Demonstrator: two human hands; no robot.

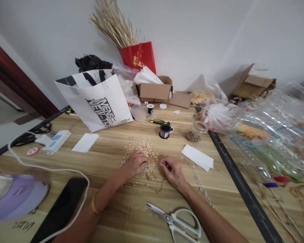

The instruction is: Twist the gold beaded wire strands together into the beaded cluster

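Two hands at the bead pile; we log near to far. Nearest us, scissors (178,222) lie on the table (131,216), blades parted, apart from both hands, and a dark phone (62,209) lies at left beside a white cable (53,169). Faint handwriting sits below the purple object (15,199); we cannot read it. Our left hand (133,164), wrist in a yellow band (93,204), rests with fingers curled on the near edge of the beads (145,158), pressing them down; whether it grips anything we cannot tell. Our right hand (172,171) is closed in a pinch at thumb and forefinger, on something too small to make out, probably a bead or thread. One beaded strand (201,185) lies finished or part-finished just right of that hand, next to a paper slip (198,157). We judge the work early to midway: most beads remain loose in the pile. Farther back stand a wire spool (164,131) and a small jar (197,131) of beads. Beyond, the white bag (96,101) reads "MENS" and "NEW-TO…" in part; smaller lines are illegible. The red bag (138,57) carries a gold mark we cannot read.
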